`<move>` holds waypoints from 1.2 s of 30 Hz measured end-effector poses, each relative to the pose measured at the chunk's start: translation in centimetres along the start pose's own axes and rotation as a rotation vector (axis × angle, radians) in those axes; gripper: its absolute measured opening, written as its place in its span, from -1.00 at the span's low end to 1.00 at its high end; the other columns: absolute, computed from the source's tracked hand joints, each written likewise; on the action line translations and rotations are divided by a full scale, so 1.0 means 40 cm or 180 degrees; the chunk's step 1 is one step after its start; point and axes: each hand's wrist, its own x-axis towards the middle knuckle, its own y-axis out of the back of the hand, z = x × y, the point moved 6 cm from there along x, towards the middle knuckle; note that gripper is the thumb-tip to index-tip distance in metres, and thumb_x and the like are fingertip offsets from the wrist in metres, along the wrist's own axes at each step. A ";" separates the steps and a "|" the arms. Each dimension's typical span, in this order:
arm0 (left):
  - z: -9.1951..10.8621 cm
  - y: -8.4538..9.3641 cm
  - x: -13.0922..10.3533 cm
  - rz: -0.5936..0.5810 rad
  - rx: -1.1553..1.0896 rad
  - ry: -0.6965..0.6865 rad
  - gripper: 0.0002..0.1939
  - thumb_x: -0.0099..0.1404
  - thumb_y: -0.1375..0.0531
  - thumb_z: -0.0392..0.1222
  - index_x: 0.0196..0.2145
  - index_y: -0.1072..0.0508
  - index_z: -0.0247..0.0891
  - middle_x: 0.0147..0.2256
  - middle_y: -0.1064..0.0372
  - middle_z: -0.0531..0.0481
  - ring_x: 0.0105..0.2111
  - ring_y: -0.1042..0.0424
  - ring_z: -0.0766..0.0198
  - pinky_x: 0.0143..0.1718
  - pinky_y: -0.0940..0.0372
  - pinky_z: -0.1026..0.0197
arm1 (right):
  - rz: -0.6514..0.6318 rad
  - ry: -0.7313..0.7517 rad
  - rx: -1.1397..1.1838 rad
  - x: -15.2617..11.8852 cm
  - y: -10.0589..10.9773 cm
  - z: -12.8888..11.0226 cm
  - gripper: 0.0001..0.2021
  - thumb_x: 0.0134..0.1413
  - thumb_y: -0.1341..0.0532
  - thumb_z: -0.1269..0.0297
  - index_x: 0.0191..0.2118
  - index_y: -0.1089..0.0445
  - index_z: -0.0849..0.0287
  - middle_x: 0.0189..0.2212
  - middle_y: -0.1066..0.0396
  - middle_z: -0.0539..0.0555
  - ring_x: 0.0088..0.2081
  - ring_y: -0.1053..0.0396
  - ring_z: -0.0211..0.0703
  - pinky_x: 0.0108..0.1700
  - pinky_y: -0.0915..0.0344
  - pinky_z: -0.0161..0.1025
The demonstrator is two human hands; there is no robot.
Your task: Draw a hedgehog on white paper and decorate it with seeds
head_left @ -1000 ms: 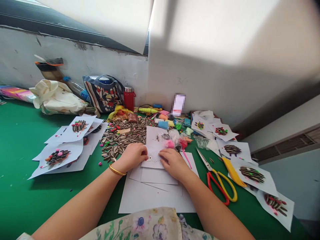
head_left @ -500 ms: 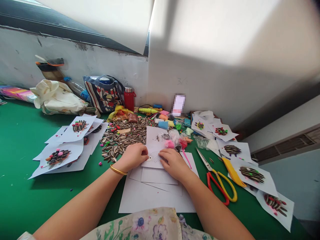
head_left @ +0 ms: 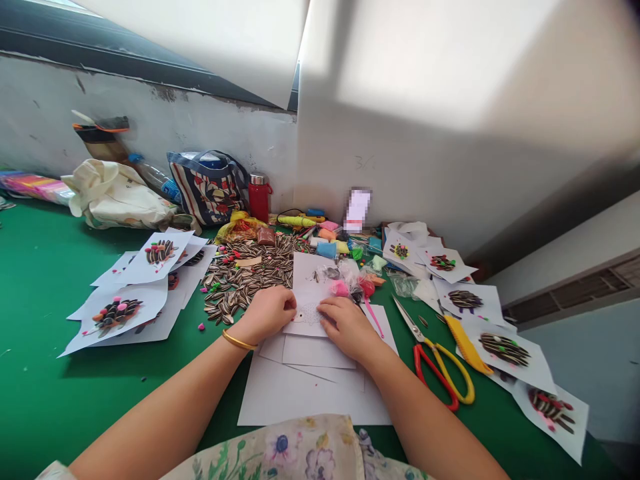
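A white paper sheet (head_left: 313,272) lies before me, bearing a printed hedgehog outline filled with small scale marks. My left hand (head_left: 270,312), a gold bangle at its wrist, is closed in a pinch at the sheet's left edge, by the hedgehog's snout. What those fingertips hold, if anything, is too small to make out. Resting on the sheet's right side is my right hand (head_left: 347,325), its fingers laid out over the drawing's right end. More blank sheets (head_left: 315,407) are stacked beneath. Left of the sheet spreads a pile of striped sunflower seeds (head_left: 265,277).
Scissors (head_left: 425,343) and a yellow cutter (head_left: 465,343) lie at right. Hedgehog pictures made with seeds (head_left: 505,350) line the right side; others (head_left: 117,313) are stacked at left. Coloured clay (head_left: 327,250), a red flask (head_left: 259,199) and bags (head_left: 207,187) stand along the wall.
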 end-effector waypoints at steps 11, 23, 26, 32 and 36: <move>-0.025 -0.005 0.003 0.0023 -0.0138 0.0006 -0.82 0.15 -0.14 -0.33 -0.39 -0.54 -0.17 -0.32 -0.49 0.01 -0.29 -0.43 0.19 -0.26 -0.24 0.21 | -0.0025 0.0011 -0.0014 -0.001 0.001 0.000 -0.72 0.17 -0.20 0.34 0.00 -0.45 0.08 0.01 -0.43 0.11 0.06 -0.32 -0.02 0.15 -0.23 -0.04; 0.003 -0.007 0.000 0.0217 0.0339 -0.0177 -0.90 0.23 -0.17 -0.27 -0.40 -0.49 -0.21 -0.37 -0.44 -0.03 -0.32 -0.39 0.19 -0.27 -0.17 0.18 | 0.0006 0.0020 -0.0043 -0.001 -0.001 0.001 -0.72 0.17 -0.20 0.34 0.00 -0.46 0.08 0.01 -0.43 0.11 0.05 -0.32 -0.02 0.14 -0.24 -0.04; 0.003 -0.008 -0.003 0.0251 0.0308 -0.0256 -0.83 0.26 -0.10 -0.32 -0.37 -0.50 -0.21 -0.37 -0.45 -0.03 -0.31 -0.40 0.18 -0.25 -0.19 0.18 | 0.0019 0.0048 -0.0051 -0.001 0.002 -0.001 -0.72 0.18 -0.19 0.33 0.00 -0.46 0.07 0.00 -0.43 0.12 0.05 -0.32 -0.02 0.13 -0.25 -0.03; -0.010 -0.008 -0.012 0.0218 0.0020 -0.0442 -0.76 0.25 -0.08 -0.34 -0.33 -0.56 -0.18 -0.31 -0.47 -0.04 -0.24 -0.42 0.18 -0.15 -0.24 0.18 | 0.0033 0.0056 -0.0035 -0.001 0.003 0.000 -0.73 0.17 -0.20 0.33 -0.01 -0.46 0.07 0.00 -0.44 0.12 0.05 -0.32 -0.02 0.13 -0.25 -0.03; -0.020 -0.011 -0.013 0.0102 -0.0089 -0.0511 -0.71 0.19 -0.08 -0.39 -0.42 -0.59 -0.16 -0.34 -0.45 -0.02 -0.26 -0.42 0.20 -0.16 -0.25 0.21 | 0.0019 0.0043 0.0002 -0.001 0.002 0.001 -0.72 0.16 -0.21 0.35 -0.01 -0.46 0.07 0.00 -0.44 0.11 0.05 -0.32 -0.02 0.13 -0.25 -0.04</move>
